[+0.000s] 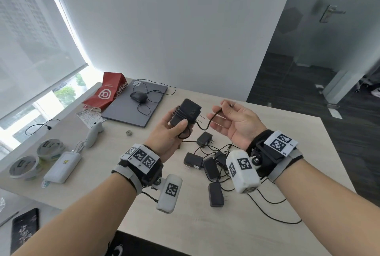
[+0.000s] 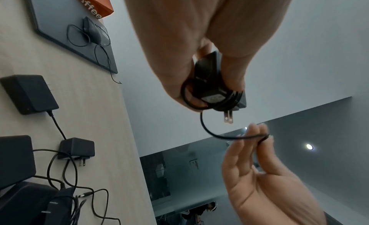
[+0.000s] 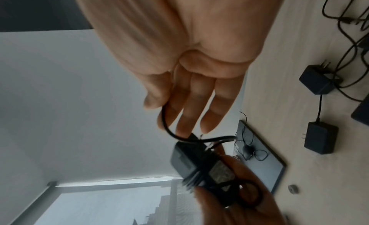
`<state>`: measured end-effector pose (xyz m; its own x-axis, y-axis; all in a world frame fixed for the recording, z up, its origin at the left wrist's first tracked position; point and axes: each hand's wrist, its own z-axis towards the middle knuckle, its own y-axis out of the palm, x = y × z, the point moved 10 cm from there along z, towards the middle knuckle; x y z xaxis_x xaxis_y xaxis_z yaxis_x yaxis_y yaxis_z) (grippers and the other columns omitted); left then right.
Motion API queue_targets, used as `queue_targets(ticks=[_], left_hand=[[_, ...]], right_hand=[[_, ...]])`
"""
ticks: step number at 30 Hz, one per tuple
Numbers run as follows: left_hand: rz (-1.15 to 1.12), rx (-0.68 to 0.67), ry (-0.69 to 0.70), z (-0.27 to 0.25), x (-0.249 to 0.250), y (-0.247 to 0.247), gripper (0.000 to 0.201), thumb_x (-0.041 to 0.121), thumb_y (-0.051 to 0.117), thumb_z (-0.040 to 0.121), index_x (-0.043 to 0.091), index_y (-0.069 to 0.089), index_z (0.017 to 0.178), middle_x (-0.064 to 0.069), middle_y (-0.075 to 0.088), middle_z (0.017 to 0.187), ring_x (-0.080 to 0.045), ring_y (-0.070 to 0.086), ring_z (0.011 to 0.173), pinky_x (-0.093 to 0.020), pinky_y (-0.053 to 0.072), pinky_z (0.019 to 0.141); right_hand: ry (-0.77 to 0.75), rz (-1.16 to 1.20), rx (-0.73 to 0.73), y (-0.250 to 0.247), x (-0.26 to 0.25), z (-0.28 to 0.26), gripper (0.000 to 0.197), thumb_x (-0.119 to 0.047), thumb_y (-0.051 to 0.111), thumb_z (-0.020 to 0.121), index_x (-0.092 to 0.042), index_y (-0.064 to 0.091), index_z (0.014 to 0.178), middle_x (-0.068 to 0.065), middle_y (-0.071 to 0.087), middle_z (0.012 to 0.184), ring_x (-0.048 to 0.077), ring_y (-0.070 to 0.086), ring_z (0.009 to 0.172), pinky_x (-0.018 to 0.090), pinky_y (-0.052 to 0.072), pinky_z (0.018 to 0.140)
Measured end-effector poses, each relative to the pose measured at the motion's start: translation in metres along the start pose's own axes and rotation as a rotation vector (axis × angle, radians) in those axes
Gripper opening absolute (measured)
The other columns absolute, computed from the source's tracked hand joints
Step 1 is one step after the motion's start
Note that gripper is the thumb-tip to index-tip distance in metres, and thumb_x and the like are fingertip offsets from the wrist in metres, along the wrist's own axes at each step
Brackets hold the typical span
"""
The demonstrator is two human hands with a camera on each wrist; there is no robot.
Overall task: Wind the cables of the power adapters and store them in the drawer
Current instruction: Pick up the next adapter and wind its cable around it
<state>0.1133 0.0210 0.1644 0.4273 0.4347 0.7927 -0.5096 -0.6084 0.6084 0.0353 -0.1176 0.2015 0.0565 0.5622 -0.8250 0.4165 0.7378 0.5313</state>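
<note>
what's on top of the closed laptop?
A black wired mouse with its cable looped loosely over the laptop lid. The red coffee bag covers its left corner.

Black wristbands, white tagged cameras

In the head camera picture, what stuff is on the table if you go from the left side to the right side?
Round tins → white power bank → red coffee bag → mouse → adapter in the left hand → right hand.

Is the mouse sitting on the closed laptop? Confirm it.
Yes: in the head view the black mouse rests on the lid of the closed grey laptop, its thin cable looped beside it.
</note>
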Motion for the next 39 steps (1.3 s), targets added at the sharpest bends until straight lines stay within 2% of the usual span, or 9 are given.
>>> queue_targets(ticks=[3, 7, 10, 15, 19, 22, 29, 35, 39], left_hand=[[-0.014, -0.095, 0.000, -0.001, 0.004, 0.010, 0.062, 0.004, 0.076, 0.074, 0.006, 0.048, 0.129, -0.015, 0.062, 0.105, -0.022, 0.061, 0.083, -0.029, 0.047, 0.077], [0.153, -0.051, 0.028, -0.003, 0.007, 0.012, 0.048, 0.004, 0.061, 0.077, 0.003, 0.051, 0.124, -0.010, 0.062, 0.096, -0.021, 0.056, 0.082, -0.030, 0.045, 0.078], [0.342, 0.016, 0.086, -0.002, 0.013, 0.011, 0.055, 0.000, 0.066, 0.077, 0.007, 0.050, 0.129, -0.005, 0.062, 0.097, -0.018, 0.058, 0.082, -0.026, 0.052, 0.074], [0.473, 0.081, 0.176, -0.003, 0.019, 0.013, 0.052, -0.010, 0.064, 0.082, 0.008, 0.052, 0.130, -0.005, 0.063, 0.102, -0.005, 0.062, 0.076, -0.022, 0.054, 0.072], [0.440, 0.097, 0.181, -0.002, 0.021, 0.013, 0.052, -0.010, 0.063, 0.083, 0.008, 0.051, 0.130, -0.005, 0.062, 0.105, -0.007, 0.063, 0.078, -0.022, 0.054, 0.073], [0.458, 0.094, 0.179, -0.002, 0.023, 0.014, 0.052, -0.009, 0.064, 0.082, 0.008, 0.052, 0.130, -0.005, 0.063, 0.104, -0.013, 0.063, 0.082, -0.026, 0.055, 0.076], [0.578, 0.046, 0.205, -0.005, 0.023, 0.021, 0.050, -0.003, 0.070, 0.081, 0.018, 0.057, 0.124, -0.005, 0.065, 0.103, -0.019, 0.064, 0.085, -0.031, 0.057, 0.077], [0.665, 0.038, 0.268, -0.009, 0.025, 0.029, 0.047, 0.001, 0.074, 0.078, 0.035, 0.059, 0.108, 0.004, 0.067, 0.099, -0.012, 0.065, 0.086, -0.024, 0.055, 0.076], [0.667, 0.036, 0.259, -0.011, 0.023, 0.029, 0.045, 0.001, 0.072, 0.079, 0.035, 0.060, 0.106, 0.006, 0.066, 0.094, -0.010, 0.063, 0.080, -0.021, 0.053, 0.072]], right_hand=[[0.044, -0.097, 0.078, -0.009, 0.007, 0.000, 0.007, -0.016, 0.052, 0.096, -0.009, 0.053, 0.099, 0.006, 0.072, 0.076, 0.023, 0.072, 0.068, 0.034, 0.061, 0.062], [0.027, -0.274, 0.049, -0.001, 0.006, -0.004, 0.017, -0.011, 0.045, 0.101, -0.010, 0.050, 0.117, 0.006, 0.062, 0.074, 0.020, 0.067, 0.062, 0.031, 0.058, 0.058], [-0.133, -0.477, 0.090, 0.009, -0.011, -0.010, 0.020, -0.011, 0.052, 0.098, -0.009, 0.046, 0.117, 0.008, 0.067, 0.074, 0.020, 0.065, 0.059, 0.032, 0.057, 0.059], [-0.464, -0.960, 0.159, 0.027, -0.037, -0.018, 0.008, -0.014, 0.068, 0.087, -0.018, 0.068, 0.094, 0.000, 0.071, 0.076, 0.015, 0.068, 0.058, 0.034, 0.058, 0.060], [-0.703, -1.201, 0.184, 0.035, -0.045, -0.025, 0.018, -0.015, 0.067, 0.086, -0.022, 0.076, 0.100, -0.001, 0.068, 0.084, 0.019, 0.066, 0.071, 0.036, 0.055, 0.072], [-0.770, -1.347, 0.176, 0.039, -0.044, -0.027, 0.022, -0.012, 0.069, 0.085, -0.019, 0.075, 0.106, 0.004, 0.065, 0.085, 0.021, 0.062, 0.079, 0.035, 0.052, 0.077], [-0.905, -1.404, 0.035, 0.058, -0.042, -0.040, 0.026, -0.009, 0.070, 0.078, -0.012, 0.070, 0.105, -0.001, 0.068, 0.079, 0.018, 0.061, 0.073, 0.038, 0.054, 0.071], [-0.826, -1.391, -0.040, 0.063, -0.030, -0.042, 0.038, -0.027, 0.072, 0.080, -0.019, 0.065, 0.117, -0.007, 0.053, 0.083, 0.006, 0.046, 0.066, 0.029, 0.050, 0.070], [-0.806, -1.383, -0.009, 0.062, -0.030, -0.041, 0.037, -0.022, 0.065, 0.083, -0.022, 0.064, 0.120, -0.004, 0.056, 0.080, 0.013, 0.052, 0.070, 0.038, 0.052, 0.073]])
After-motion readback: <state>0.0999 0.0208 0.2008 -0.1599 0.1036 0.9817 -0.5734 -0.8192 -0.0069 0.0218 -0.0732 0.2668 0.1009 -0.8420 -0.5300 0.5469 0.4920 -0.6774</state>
